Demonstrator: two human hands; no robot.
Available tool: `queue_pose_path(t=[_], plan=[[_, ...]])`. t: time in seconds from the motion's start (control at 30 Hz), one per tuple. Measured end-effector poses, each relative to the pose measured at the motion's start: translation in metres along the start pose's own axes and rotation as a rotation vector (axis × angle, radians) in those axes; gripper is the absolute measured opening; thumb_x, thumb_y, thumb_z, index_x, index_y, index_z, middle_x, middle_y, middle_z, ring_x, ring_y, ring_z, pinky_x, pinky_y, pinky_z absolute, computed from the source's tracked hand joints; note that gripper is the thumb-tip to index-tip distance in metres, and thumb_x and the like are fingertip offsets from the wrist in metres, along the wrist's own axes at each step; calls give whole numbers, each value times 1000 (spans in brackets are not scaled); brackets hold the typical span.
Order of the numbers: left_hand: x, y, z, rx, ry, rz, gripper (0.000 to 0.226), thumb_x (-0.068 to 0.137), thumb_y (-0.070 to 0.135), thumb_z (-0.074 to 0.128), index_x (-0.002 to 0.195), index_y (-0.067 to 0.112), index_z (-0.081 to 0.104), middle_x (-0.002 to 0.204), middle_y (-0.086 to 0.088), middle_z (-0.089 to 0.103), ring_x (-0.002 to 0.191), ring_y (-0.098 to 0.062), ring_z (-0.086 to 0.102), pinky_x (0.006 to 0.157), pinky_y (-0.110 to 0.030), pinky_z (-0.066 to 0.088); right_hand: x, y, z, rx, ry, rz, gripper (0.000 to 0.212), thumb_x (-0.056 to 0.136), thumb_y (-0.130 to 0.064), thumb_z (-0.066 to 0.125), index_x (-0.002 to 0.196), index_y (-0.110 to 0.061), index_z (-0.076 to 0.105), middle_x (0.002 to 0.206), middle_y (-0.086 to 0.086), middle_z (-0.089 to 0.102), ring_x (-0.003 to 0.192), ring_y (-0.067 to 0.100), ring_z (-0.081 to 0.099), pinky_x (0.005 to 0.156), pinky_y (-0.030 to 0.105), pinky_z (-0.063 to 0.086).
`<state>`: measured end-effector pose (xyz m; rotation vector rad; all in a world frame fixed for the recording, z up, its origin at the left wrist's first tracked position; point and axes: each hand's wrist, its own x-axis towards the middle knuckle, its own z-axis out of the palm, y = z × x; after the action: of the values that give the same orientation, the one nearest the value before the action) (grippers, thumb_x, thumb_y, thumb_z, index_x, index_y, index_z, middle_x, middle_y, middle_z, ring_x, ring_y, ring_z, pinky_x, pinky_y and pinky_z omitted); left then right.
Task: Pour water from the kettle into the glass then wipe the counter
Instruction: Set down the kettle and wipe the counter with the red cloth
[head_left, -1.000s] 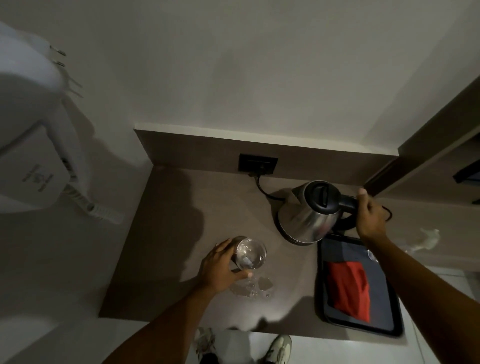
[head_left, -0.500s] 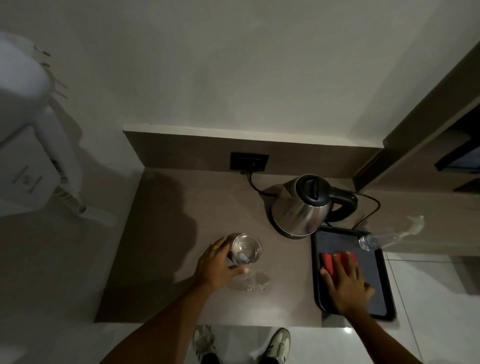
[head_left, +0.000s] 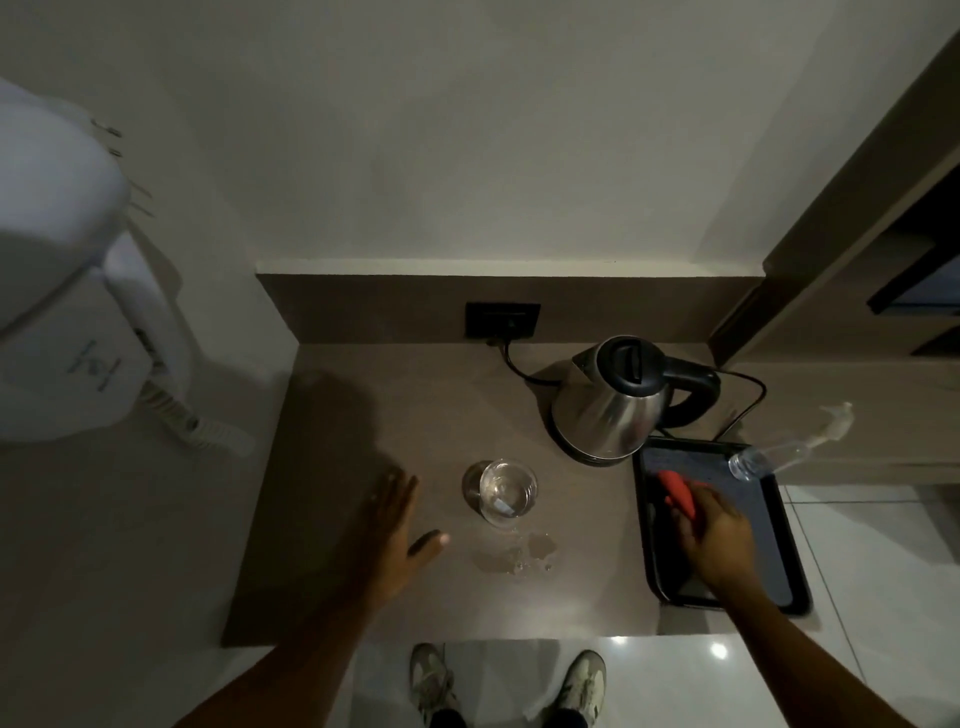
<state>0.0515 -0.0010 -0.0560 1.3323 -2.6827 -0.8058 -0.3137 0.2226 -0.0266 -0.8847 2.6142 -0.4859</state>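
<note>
Brown bench (head_left: 363, 415) set against a white wall, dim light. Stainless electric kettle (head_left: 610, 410) sits upright on its base at the back right, black lid and handle, cord running to a black wall socket (head_left: 502, 320). Clear glass (head_left: 500, 491) stands upright mid-bench, water inside, nothing touching it. Small water puddle (head_left: 517, 556) on the bench just in front of the glass.

Left hand (head_left: 392, 535) is flat and spread, fingers apart, just left of the glass, not touching it; cannot tell if the palm rests on the bench or is above it.

Black tray (head_left: 779, 545) at the right edge of the bench, just in front of the kettle. Right hand (head_left: 719, 540) is over the tray, fingers curled around a red cloth (head_left: 678, 493) bunched up in the grip; part of the cloth sticks out past the fingers toward the kettle. Clear spray bottle (head_left: 779, 449) lies tilted across the tray's far right corner.

White wall-mounted hair dryer (head_left: 67, 291) far left. Two white sneakers (head_left: 584, 680) on glossy floor tiles below the bench edge.
</note>
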Motion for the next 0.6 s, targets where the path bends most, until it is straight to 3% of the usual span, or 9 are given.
queue_pose_path(t=[0.07,0.17,0.27,0.4,0.6], plan=[[-8,-28,-8,162,-19,-11,107,81,86,4,152,10,25,161,-19,20,149,-37,21,117,-52,24,-15,-17,7,33,43,-70,54,90,-23,63,140,-14,45,133,22,52,114,39,51,94,55,48],[-11,-75,-9,311,-121,4,108,71,89,-11,154,20,1,164,-12,-4,151,-28,-3,122,-45,5,-34,-52,41,13,36,-133,55,92,-28,60,143,-15,42,143,21,46,122,41,47,101,55,43],[-15,-76,-11,314,-147,19,101,79,87,1,156,22,8,165,-12,1,152,-29,3,121,-41,0,-26,-82,58,-53,-12,-163,54,96,-31,53,146,-14,40,154,18,34,133,43,36,109,55,35],[-18,-74,-11,312,-88,54,90,87,80,17,154,20,24,164,-14,17,151,-31,18,120,-47,15,-20,-103,84,-177,-9,-129,55,99,-37,42,150,-19,31,158,15,26,144,39,17,116,51,19],[-16,-80,-4,365,-76,23,90,85,82,11,155,27,17,166,-8,13,152,-29,15,120,-52,24,-51,-119,101,-207,31,-51,56,91,-39,40,143,-18,44,149,17,43,134,43,35,101,52,39]])
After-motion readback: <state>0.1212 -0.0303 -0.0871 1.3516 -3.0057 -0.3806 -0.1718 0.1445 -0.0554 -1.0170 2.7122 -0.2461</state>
